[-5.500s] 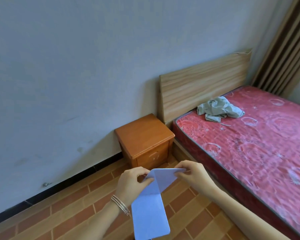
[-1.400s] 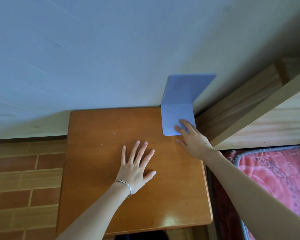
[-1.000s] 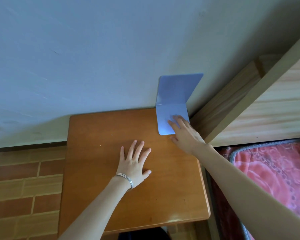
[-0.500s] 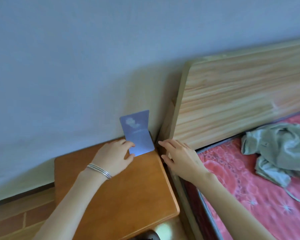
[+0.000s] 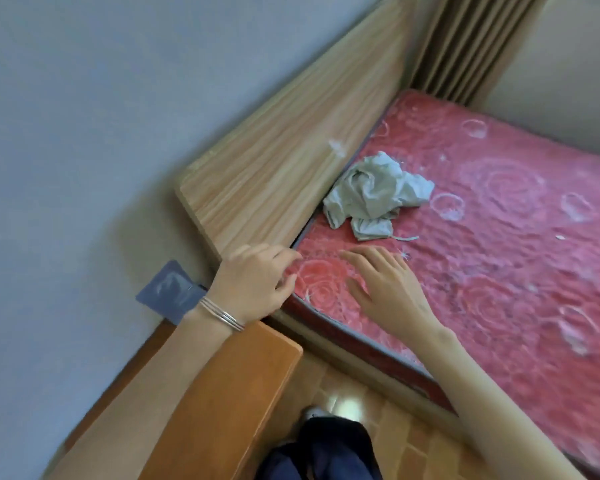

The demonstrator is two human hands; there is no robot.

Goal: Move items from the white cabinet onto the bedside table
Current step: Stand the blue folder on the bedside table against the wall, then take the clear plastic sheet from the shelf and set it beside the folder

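The left hand (image 5: 253, 282) hangs with its fingers loosely curled and grips nothing; it sits over the corner of the red mattress (image 5: 499, 244), just below the lower end of the wooden headboard (image 5: 291, 143). Thin silver bracelets (image 5: 220, 315) circle its wrist. The right hand (image 5: 385, 285) is spread palm down with fairly straight fingers over the mattress, also holding nothing (whether it touches the fabric cannot be told).

The left forearm crosses the orange-brown table (image 5: 229, 393). At the table's far end, against the grey wall (image 5: 66, 133) and just beside the headboard, stands the blue bookend (image 5: 168, 291), its lower part hidden behind the left wrist.

A crumpled grey cloth (image 5: 374, 195) lies on the mattress close to the headboard, apart from both hands. Beyond the bed hangs a ribbed tan curtain (image 5: 465, 39). Below, dark trousers (image 5: 319, 452) and a shoe (image 5: 312, 412) show above the tiled floor (image 5: 378, 420).
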